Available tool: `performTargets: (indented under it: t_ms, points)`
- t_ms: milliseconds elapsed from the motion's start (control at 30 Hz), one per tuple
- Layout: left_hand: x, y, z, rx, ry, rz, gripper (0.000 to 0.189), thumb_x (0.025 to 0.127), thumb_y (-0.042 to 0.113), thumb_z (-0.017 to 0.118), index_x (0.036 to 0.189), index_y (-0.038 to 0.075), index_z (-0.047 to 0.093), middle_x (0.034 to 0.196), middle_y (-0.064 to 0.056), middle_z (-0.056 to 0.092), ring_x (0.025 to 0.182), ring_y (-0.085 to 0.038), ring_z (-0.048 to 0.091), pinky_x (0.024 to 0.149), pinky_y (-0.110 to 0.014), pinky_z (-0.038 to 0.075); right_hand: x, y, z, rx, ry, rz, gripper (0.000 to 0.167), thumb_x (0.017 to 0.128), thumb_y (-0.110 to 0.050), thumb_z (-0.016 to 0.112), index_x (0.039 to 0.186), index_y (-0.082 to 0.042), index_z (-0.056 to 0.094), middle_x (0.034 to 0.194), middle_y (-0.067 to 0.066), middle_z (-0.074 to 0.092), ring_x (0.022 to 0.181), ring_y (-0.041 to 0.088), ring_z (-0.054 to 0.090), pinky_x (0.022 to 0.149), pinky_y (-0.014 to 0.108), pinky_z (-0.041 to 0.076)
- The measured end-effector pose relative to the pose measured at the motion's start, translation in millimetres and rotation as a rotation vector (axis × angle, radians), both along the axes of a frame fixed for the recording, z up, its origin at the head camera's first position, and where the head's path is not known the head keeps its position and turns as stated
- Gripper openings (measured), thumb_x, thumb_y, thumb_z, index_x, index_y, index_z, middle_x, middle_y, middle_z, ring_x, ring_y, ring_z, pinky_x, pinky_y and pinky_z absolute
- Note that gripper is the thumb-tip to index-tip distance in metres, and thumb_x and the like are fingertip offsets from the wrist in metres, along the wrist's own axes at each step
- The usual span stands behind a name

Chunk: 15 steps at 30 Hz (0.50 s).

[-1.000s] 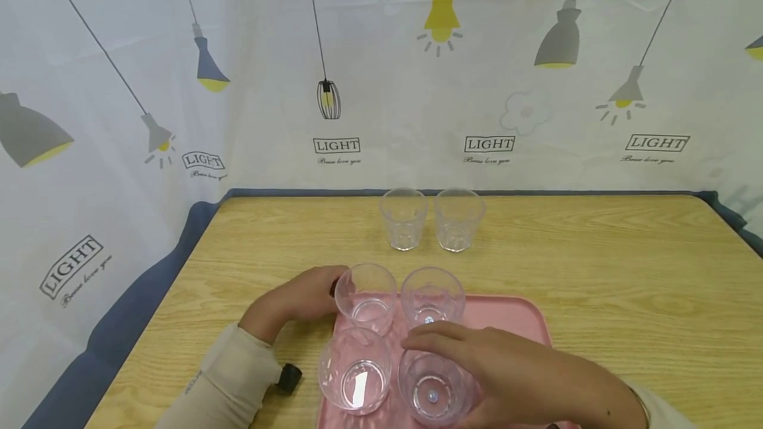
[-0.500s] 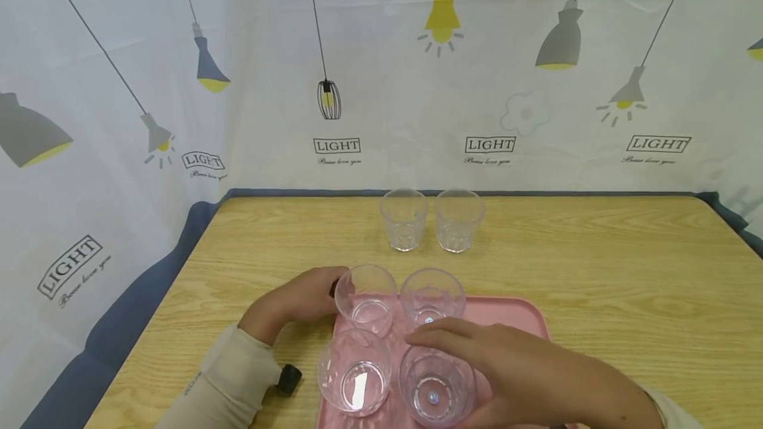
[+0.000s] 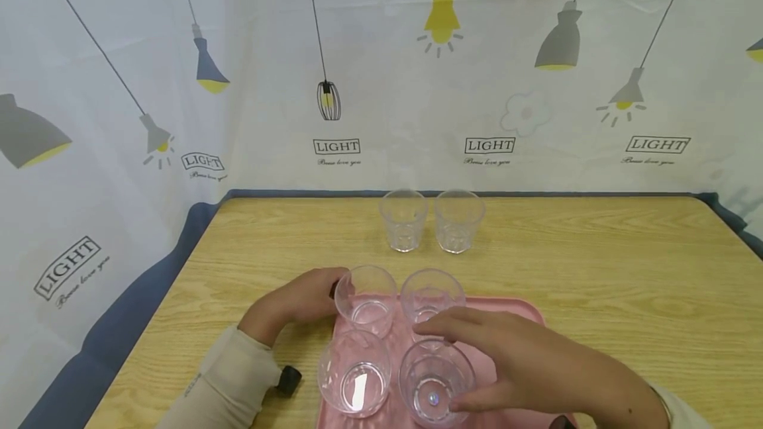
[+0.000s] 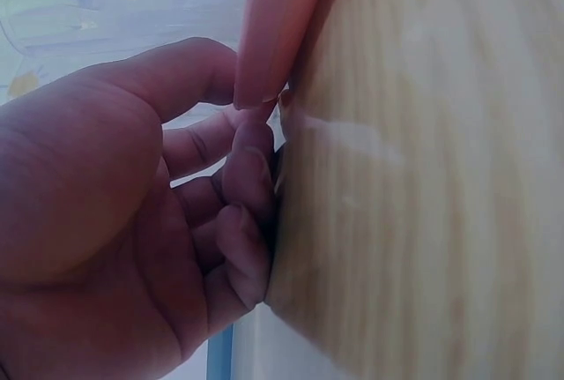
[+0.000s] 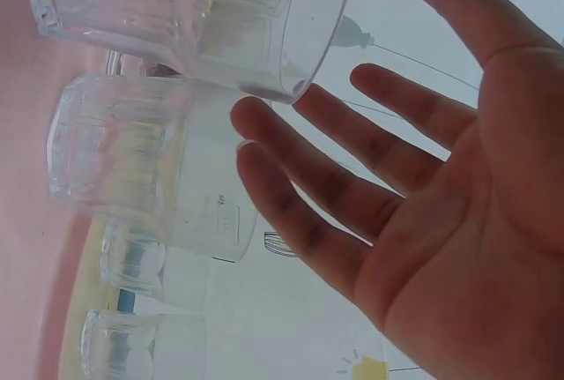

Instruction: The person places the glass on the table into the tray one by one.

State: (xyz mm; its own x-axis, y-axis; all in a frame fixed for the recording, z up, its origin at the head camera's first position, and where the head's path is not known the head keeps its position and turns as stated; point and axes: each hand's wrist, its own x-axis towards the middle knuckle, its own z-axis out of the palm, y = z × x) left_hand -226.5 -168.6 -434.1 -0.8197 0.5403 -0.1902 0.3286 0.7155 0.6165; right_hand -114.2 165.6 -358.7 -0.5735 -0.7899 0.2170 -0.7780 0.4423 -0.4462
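Observation:
My left hand (image 3: pixel 312 294) grips the edge of a pink tray (image 3: pixel 503 310). In the left wrist view the thumb (image 4: pixel 203 71) lies against the tray rim (image 4: pixel 278 45) and curled fingers tuck under it near the tabletop. Several clear plastic cups stand upright on the tray. My right hand (image 3: pixel 507 359) is beside the near right cup (image 3: pixel 438 382), fingers spread and curled round nothing. In the right wrist view its palm (image 5: pixel 458 212) faces the cup (image 5: pixel 194 18), with fingertips just beyond the rim.
Two more clear cups stand on the wooden table (image 3: pixel 626 263) behind the tray: a left one (image 3: pixel 403 220) and a right one (image 3: pixel 459 220). A near left cup (image 3: pixel 355 373), a far left cup (image 3: pixel 366 300) and a far right cup (image 3: pixel 432 290) share the tray.
My right hand has come away from the near right cup, lifting slightly and moving right while its thumb and fingers spread. The left hand keeps its place on the tray.

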Motion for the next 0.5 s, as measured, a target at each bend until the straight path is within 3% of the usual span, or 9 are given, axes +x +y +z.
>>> performTargets:
  t_ms: [267, 500]
  points:
    - [0.8, 0.0, 1.6, -0.002, 0.005, -0.020, 0.012, 0.094, 0.024, 0.069, 0.090, 0.020, 0.059, 0.089, 0.006, 0.061, 0.087, -0.013, 0.055, 0.082, -0.035, 0.047, -6.9, -0.3, -0.9, -0.141, 0.105, 0.008, 0.052, 0.088, -0.038, 0.076, 0.134, -0.026, 0.056, 0.126, -0.014, 0.062, 0.097, 0.001, 0.061, 0.080, 0.020, 0.052]
    - [0.2, -1.8, 0.3, 0.009, -0.001, -0.030, 0.011, 0.094, 0.022, 0.070, 0.090, 0.018, 0.060, 0.088, 0.006, 0.061, 0.085, -0.012, 0.055, 0.080, -0.032, 0.047, -16.0, -0.5, -1.7, -0.256, 0.090, -0.013, 0.043, 0.090, -0.021, 0.076, 0.130, -0.024, 0.060, 0.118, -0.012, 0.065, 0.092, 0.001, 0.059, 0.076, 0.020, 0.051]
